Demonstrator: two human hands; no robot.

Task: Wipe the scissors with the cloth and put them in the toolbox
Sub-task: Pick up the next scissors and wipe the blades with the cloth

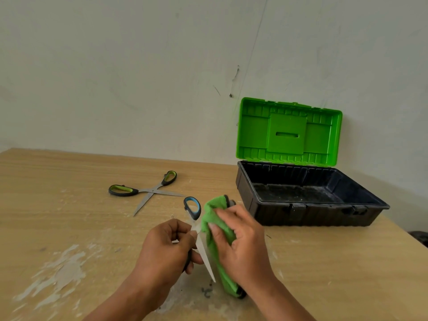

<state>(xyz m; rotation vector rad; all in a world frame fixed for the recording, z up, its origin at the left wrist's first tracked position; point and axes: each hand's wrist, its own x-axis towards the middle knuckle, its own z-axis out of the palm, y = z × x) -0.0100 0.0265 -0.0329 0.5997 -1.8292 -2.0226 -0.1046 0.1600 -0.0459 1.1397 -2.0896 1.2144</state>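
Note:
My left hand grips blue-handled scissors near the pivot; they are spread open, one blue loop pointing away from me and one bare blade pointing toward me. My right hand presses a green cloth around the other blade, which the cloth hides. A second pair with green-and-black handles lies open on the table to the left. The toolbox, black with a raised green lid, stands open at the right against the wall.
A wooden table with scuffed white patches at the front left holds everything. A pale wall rises behind. The toolbox's inside looks dusty and holds nothing visible. The table's right edge runs past the toolbox.

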